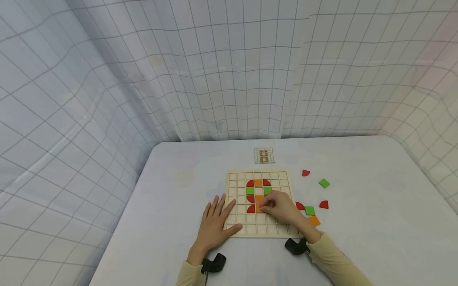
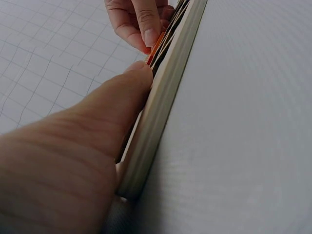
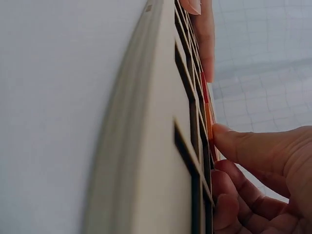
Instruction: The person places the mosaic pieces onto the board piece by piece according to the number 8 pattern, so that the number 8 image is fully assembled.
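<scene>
A wooden grid board (image 1: pixel 255 229) lies on the white table. My left hand (image 1: pixel 214 228) rests on its left edge, fingers spread and thumb near the lower left corner. My right hand (image 1: pixel 282 206) is over the right part of the board, thumb and index finger at an orange square tile (image 1: pixel 259 209) in the grid. The right wrist view shows the thumb touching orange tile edge (image 3: pixel 209 117). Beside that tile sits a red quarter-circle tile (image 1: pixel 251 208). Farther up are another orange tile (image 1: pixel 259 199), a green tile (image 1: pixel 249 191) and several red ones.
Behind the board lies a small pattern card (image 1: pixel 264 155). Loose pieces to the right include a red quarter circle (image 1: pixel 323 204), a green square (image 1: pixel 309 211), an orange square (image 1: pixel 315 221) and a farther green square (image 1: pixel 324 183). Grid-lined white curtains surround the table.
</scene>
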`<state>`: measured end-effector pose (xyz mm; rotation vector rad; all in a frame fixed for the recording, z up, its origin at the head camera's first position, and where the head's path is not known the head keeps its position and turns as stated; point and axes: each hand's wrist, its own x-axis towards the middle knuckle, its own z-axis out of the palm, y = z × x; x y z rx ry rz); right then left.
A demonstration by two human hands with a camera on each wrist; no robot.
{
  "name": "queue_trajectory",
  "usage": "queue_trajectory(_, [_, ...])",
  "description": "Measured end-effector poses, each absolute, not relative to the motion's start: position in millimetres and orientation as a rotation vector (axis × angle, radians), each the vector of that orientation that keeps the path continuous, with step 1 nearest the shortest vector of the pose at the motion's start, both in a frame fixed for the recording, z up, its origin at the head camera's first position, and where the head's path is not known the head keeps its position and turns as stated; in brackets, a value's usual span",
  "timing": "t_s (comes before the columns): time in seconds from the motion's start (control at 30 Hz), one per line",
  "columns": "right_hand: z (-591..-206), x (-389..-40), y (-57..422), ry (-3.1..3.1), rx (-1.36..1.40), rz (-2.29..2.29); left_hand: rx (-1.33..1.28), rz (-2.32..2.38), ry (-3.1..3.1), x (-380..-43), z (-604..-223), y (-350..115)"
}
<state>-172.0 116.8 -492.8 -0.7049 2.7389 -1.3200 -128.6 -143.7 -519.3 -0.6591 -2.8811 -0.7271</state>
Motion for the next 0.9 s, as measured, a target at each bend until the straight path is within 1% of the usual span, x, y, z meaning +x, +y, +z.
queue_trajectory(0.17, [-494.0, -166.2, 124.9, 2.705, -0.823, -1.299, -0.655, -0.726, -2.882, -128.9, -520.4, -143.2])
queue_trajectory(0.3, [-493.0, -161.9, 140.4, 2.713, -0.886, -1.349, -0.655, -0.726, -2.885, -128.8, -520.2, -143.0])
queue_trajectory(0.4, [-491.8, -160.1, 156.3, 2.767, -0.806, -1.373, -0.657, -0.733, -2.884, -129.0, -519.7, -143.0])
queue_trajectory(0.53, [-489.9, -159.0, 179.1, 2.854, -0.600, -1.353, -0.661, -0.749, -2.870, -128.9, -518.7, -143.4])
queue_trajectory(0.63, [-488.7, -158.6, 193.7, 2.907, -0.495, -1.312, -0.669, -0.748, -2.861, -129.0, -519.1, -143.8])
queue_trajectory(0.77, [-487.6, -158.1, 206.6, 2.928, -0.432, -1.227, -0.672, -0.743, -2.864, -129.3, -520.3, -144.1])
queue_trajectory(0.9, [-487.3, -156.6, 212.9, 2.908, -0.454, -1.129, -0.674, -0.750, -2.859, -129.1, -519.9, -143.6])
